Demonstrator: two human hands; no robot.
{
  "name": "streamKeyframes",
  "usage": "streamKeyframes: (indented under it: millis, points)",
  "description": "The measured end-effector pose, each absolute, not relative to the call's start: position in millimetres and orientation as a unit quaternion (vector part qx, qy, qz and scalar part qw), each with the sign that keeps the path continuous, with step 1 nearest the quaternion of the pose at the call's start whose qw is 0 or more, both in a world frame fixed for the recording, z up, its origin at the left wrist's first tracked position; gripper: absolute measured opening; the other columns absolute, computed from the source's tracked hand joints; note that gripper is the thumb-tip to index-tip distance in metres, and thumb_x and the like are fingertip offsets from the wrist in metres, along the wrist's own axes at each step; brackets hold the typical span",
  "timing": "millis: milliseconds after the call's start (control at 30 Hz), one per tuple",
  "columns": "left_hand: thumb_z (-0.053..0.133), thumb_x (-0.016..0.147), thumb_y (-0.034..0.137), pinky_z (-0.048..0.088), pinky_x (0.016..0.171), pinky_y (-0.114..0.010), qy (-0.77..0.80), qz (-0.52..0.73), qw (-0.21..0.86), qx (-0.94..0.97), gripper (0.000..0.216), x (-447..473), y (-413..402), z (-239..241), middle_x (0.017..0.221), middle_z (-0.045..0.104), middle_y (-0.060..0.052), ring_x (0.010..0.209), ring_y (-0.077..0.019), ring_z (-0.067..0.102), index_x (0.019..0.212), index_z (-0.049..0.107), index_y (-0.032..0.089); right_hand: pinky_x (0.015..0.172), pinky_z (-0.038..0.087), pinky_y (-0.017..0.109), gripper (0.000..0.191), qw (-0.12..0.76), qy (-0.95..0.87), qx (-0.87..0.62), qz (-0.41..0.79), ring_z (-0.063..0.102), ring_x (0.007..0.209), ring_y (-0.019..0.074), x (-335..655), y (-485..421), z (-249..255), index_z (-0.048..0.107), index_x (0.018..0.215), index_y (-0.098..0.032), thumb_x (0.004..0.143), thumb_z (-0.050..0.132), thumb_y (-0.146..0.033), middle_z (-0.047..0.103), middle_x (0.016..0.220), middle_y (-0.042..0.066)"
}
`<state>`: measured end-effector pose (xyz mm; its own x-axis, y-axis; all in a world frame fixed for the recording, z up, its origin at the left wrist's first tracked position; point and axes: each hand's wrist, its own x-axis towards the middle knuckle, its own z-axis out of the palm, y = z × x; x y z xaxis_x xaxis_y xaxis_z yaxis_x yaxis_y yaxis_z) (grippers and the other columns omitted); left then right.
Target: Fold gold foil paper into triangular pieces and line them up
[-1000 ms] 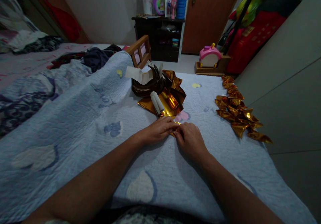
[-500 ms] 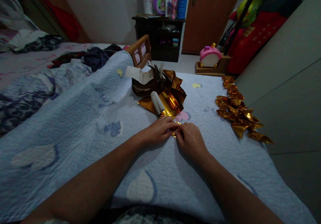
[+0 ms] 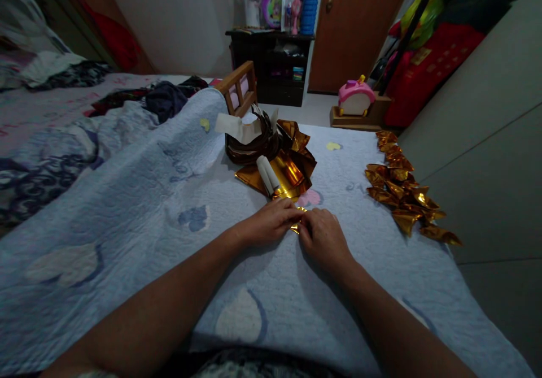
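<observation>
Between my hands is a small piece of gold foil paper [image 3: 295, 227], mostly covered by my fingers. My left hand [image 3: 271, 221] pinches its left side, fingers pressed together. On the other side, my right hand [image 3: 324, 232] is closed on it with curled fingers. Just beyond lie gold foil sheets [image 3: 292, 169], with a rolled white-backed piece [image 3: 266, 174] resting on them. A thick stack of dark-edged paper [image 3: 249, 146] with a pale curled sheet stands behind. Folded gold foil pieces [image 3: 406, 197] are heaped at the right edge.
A light blue quilt [image 3: 195, 276] with heart shapes covers the surface and rises in a ridge on the left. A wooden rail [image 3: 239, 92] stands at the far edge. Beyond are a dark cabinet [image 3: 279, 67] and a pink toy [image 3: 355, 98]. A pale panel [image 3: 486, 169] borders the right.
Both hands keep their grip on the gold foil paper with almost no movement. The whole view has shifted slightly.
</observation>
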<state>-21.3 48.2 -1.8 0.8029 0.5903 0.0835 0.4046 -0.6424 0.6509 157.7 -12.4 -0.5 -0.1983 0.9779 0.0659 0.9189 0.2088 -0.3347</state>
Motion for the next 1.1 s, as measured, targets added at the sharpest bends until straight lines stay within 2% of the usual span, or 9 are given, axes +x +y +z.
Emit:
streamKeyframes:
  millis: [300,467,733,1100]
  points:
    - [0.045,0.099,0.018,0.044,0.095,-0.040,0.270,0.144,0.347,0.887,0.031,-23.5,48.5,3.6,0.106,0.062,-0.007,0.103,-0.0231,0.055,0.123,0.065,0.021,0.077,0.033,0.034,0.015,0.137,-0.770,-0.614,0.109,0.056,0.086,0.0232,158.2,-12.9,-1.9,0.069,0.094,-0.016,0.095,0.054,-0.017,0.069,0.090,0.008]
    - [0.044,0.102,0.024,0.044,0.095,-0.039,0.269,0.151,0.348,0.885,0.030,-24.4,48.4,1.6,0.106,0.061,-0.007,0.104,-0.0230,0.055,0.124,0.065,0.022,0.077,0.033,0.034,0.013,0.135,-0.769,-0.614,0.115,0.056,0.086,0.0229,158.8,-12.5,-2.2,0.069,0.092,-0.016,0.094,0.056,-0.017,0.069,0.090,0.008]
    - [0.053,0.099,0.023,0.044,0.095,-0.040,0.283,0.140,0.327,0.891,0.027,-21.0,47.9,-0.6,0.108,0.062,-0.007,0.104,-0.0238,0.055,0.122,0.066,0.023,0.077,0.033,0.034,0.012,0.153,-0.768,-0.611,0.119,0.056,0.087,0.0231,159.5,-13.1,-3.2,0.069,0.097,-0.017,0.092,0.058,-0.016,0.069,0.090,0.007]
    - [0.054,0.097,0.018,0.043,0.092,-0.038,0.303,0.145,0.308,0.890,0.022,-18.0,46.0,-2.4,0.102,0.062,-0.006,0.101,-0.0230,0.055,0.113,0.069,0.021,0.078,0.033,0.034,0.013,0.162,-0.769,-0.607,0.119,0.055,0.087,0.0231,160.2,-13.4,-5.1,0.070,0.101,-0.018,0.093,0.059,-0.017,0.069,0.091,0.007]
